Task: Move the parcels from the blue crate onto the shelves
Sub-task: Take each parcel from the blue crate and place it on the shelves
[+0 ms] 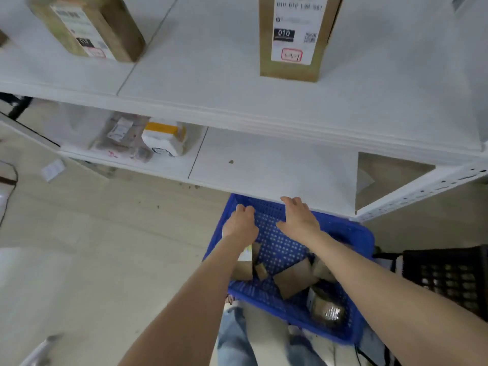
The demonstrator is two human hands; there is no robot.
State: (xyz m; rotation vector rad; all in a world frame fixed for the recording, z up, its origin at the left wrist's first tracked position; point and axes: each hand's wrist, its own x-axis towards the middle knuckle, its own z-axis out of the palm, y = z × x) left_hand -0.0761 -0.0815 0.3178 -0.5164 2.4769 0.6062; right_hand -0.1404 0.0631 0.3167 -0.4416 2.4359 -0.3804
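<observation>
Our left hand point(241, 220) curls over the far rim of the blue crate point(364, 240), our right hand point(298, 217) rests flat beside it, while small cardboard parcels point(293, 281) in the crate's near half look light, stiff, best gripped across opposite faces.

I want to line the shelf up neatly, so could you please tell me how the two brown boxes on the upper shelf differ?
The left box stands turned at an angle to the shelf edge; the right box faces it squarely. The left box sits left of the panel seam, the right box right of it. Both are brown cardboard with a white label bearing a black block and a red mark.
</observation>
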